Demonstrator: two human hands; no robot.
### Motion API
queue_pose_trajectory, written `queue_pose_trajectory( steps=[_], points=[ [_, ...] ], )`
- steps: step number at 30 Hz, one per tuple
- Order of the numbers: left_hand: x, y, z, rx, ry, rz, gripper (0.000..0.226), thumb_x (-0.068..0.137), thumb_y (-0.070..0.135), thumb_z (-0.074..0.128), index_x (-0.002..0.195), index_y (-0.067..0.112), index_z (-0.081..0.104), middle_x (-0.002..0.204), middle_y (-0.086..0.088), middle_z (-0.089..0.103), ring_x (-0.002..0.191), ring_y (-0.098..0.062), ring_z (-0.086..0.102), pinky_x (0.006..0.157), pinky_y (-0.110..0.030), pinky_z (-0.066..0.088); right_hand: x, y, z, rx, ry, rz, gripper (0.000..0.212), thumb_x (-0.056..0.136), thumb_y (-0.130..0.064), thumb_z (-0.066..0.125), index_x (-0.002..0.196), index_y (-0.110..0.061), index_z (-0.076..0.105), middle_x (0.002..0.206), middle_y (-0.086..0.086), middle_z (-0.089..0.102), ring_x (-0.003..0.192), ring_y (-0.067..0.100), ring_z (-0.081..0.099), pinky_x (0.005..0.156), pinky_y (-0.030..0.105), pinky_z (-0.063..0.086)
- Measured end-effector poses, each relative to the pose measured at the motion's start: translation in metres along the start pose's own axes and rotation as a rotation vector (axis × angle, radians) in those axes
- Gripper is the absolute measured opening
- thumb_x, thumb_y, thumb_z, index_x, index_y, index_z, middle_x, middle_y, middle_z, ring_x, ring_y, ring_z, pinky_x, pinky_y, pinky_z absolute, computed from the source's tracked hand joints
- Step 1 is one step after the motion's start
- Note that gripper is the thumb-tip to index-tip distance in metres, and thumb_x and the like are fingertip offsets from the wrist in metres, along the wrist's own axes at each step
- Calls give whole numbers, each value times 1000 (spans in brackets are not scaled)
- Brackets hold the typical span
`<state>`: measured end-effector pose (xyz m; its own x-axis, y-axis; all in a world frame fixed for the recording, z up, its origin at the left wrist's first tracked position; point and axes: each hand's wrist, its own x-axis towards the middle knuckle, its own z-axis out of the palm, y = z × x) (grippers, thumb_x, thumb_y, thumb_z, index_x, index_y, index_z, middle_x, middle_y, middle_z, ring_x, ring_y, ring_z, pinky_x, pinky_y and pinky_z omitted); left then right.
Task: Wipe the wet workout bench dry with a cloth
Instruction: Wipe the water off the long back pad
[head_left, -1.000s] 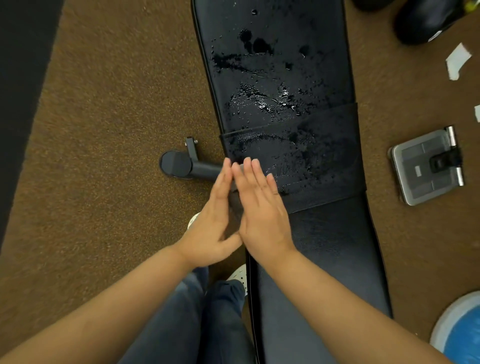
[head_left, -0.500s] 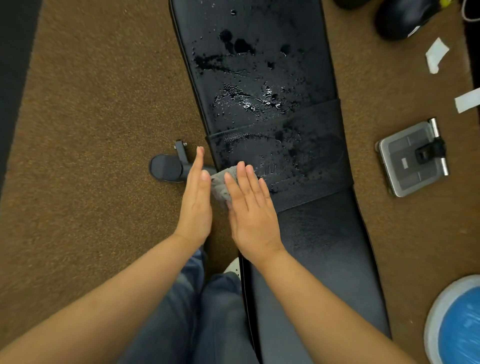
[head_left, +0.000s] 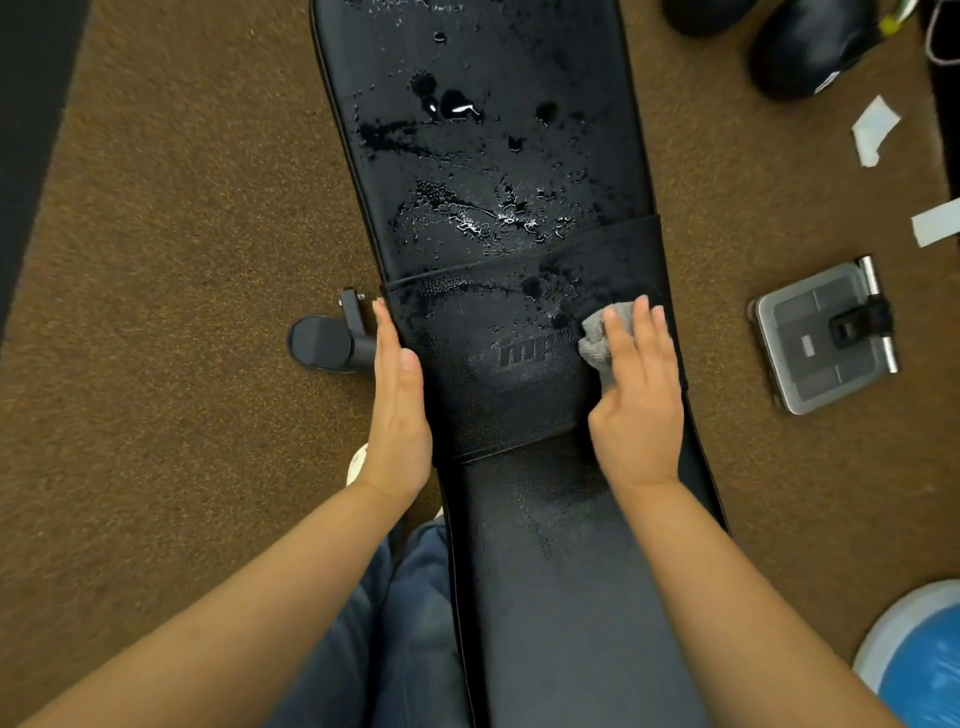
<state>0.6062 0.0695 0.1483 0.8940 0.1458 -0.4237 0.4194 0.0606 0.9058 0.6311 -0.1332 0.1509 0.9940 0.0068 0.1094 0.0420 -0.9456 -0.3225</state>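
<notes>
- Near end of bench (head_left: 571, 623): pad looked matte and mostly dry, apart from a faint damp patch just below the strap; no objects on it, so free room there.
- Left hand (head_left: 397, 410) lay flat, fingers together and straight, holding nothing, along the bench's left edge at the strap (head_left: 493, 364). Judged: bracing the pad, or blocking water from running off that edge.
- Right hand (head_left: 636, 395) pressed flat, fingers slightly spread, on the grey cloth (head_left: 597, 338) near the bench's right edge, on the strap. Cloth pinned under palm and fingers rather than pinched; part of it showed beyond the fingertips, on their left.
- Metal foot (head_left: 332, 340) stuck out just beyond the left edge, beside the left fingertips; a possible snag on strokes overrunning that side.
- Beyond the strap: puddles and droplets (head_left: 467, 208) across the far half of the pad, from edge to edge. Judged: most wiping not yet done.
- Floor scale (head_left: 826, 338) stood well off the right edge; no obstruction.
</notes>
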Motion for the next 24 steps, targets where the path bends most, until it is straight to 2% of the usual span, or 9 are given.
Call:
queue_pose_trajectory(
  steps=[4,8,10,13,16,18,20,22,24],
  points=[
    [2,-6,-4,-109,-11,17,59,91,63,29,142,43,6,160,12,4,146,-2,4,122,-43,6,29,6,-2,99,22,195,49,91,-2,35,140,-8,43,151,20,32,141,34,27,116,33,19],
    [4,-7,-7,-127,-13,19,59,90,70,33,141,48,13,160,11,10,147,-5,8,121,-44,9,62,0,-6,228,64,375,49,93,-18,26,139,-13,44,142,8,45,132,21,41,106,25,30],
    [3,-5,-5,-116,-15,10,58,90,69,31,140,48,11,160,12,8,147,-4,7,121,-43,8,66,-10,-2,205,118,378,49,97,-32,25,137,-13,47,140,7,49,130,21,43,106,29,32],
    [2,-1,3,-16,16,15,56,97,53,22,145,35,-2,159,13,-4,143,7,-1,120,-25,3,62,-21,9,119,132,308,47,101,-32,27,140,-12,44,148,11,40,141,28,30,115,37,24],
    [0,0,11,109,41,50,58,99,33,16,148,17,-11,151,18,-10,133,23,-7,110,-5,1,60,-27,15,75,121,243,44,102,-24,30,142,-11,42,151,12,36,143,30,25,118,41,20],
    [1,-2,11,84,46,63,57,100,33,15,148,19,-12,153,15,-10,137,17,-7,115,-11,1,57,-35,16,68,116,181,43,101,-19,33,142,-11,42,150,12,37,142,29,27,117,43,20],
    [3,-7,8,19,42,81,54,100,42,17,146,29,-8,159,9,-9,145,2,-5,122,-30,2,51,-55,18,123,92,94,42,98,-13,37,140,-12,45,148,11,41,140,28,31,117,41,20],
    [6,-13,3,-35,26,103,54,97,57,24,143,41,0,161,4,-5,148,-9,-1,121,-44,5,42,-83,22,211,61,-46,43,93,-4,43,134,-9,53,143,12,48,136,28,39,115,38,26],
    [8,-16,0,-59,15,114,55,94,65,29,141,48,7,162,2,2,149,-14,4,120,-50,9,32,-107,26,276,17,-135,44,89,0,49,131,-8,56,140,12,51,134,27,42,113,38,30]
  ],
)
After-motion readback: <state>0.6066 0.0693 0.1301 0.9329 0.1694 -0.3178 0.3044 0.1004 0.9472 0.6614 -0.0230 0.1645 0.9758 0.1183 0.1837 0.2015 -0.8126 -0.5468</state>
